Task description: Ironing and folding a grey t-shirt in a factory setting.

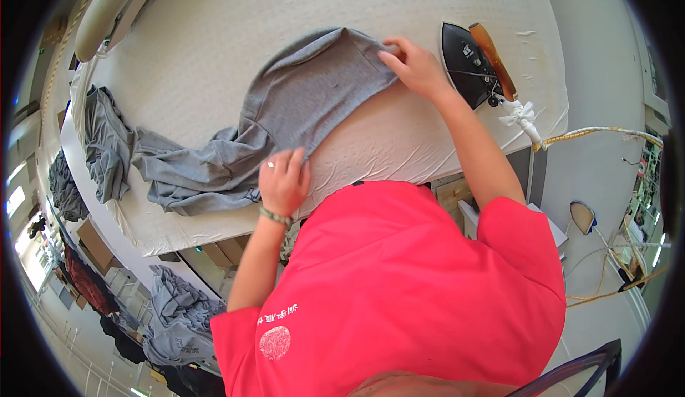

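Observation:
A grey knit garment (307, 90) lies across the padded white pressing table (399, 4), smooth on its right part and bunched in folds toward the left. I cannot tell which kind of garment it is. My right hand (417, 68) pinches its right end between thumb and fingers. At the near edge, my left hand (284, 183) has its fingers closed on the cloth; the fingertips partly hide the fabric there. A black iron (460, 61) with a wooden handle (492, 61) rests just right of my right hand.
A cord (599, 131) runs off rightward from the iron. A padded sleeve arm (103, 18) stands at the far left. More grey garments (108, 143) hang over the left edge, and a grey pile (178, 318) sits below left.

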A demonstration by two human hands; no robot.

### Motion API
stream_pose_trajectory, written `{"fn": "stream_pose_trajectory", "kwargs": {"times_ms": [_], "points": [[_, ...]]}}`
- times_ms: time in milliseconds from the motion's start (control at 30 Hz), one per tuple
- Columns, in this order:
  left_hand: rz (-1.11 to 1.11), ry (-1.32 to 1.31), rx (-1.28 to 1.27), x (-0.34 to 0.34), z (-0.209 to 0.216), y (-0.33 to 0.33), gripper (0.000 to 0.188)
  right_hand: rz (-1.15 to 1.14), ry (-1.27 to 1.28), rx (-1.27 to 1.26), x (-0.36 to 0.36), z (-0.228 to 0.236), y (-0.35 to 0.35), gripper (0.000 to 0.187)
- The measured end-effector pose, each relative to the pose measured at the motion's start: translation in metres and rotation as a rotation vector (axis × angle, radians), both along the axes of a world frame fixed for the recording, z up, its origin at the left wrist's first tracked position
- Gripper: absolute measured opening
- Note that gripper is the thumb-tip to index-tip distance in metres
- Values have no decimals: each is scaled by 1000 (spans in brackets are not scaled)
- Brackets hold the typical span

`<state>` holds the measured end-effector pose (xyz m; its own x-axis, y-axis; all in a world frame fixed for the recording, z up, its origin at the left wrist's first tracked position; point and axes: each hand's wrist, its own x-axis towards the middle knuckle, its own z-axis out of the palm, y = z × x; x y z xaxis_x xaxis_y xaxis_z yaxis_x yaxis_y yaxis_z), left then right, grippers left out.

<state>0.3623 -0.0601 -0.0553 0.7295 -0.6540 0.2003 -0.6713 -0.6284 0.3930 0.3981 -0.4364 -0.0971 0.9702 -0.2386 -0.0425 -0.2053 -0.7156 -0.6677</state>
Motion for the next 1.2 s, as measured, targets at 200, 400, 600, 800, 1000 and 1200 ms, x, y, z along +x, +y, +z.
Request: {"fn": "stream_pose_trajectory", "kwargs": {"times_ms": [200,400,600,800,1000,1200], "points": [[194,-42,81,-12,-21,16,29,72,108,266,-25,31,1,35],[194,-286,-111,18,67,66,25,122,139,539,-20,155,5,33],[-167,-573,43,30,146,105,35,362,67,282,-49,220,16,27],[-348,-469,170,19,147,115,31,575,-246,-62,-73,215,25,32],[-261,-400,174,23,137,126,28,998,-223,-388,-98,244,47,41],[-163,-312,54,32,142,124,27,1013,-176,-438,-100,258,48,41]]}}
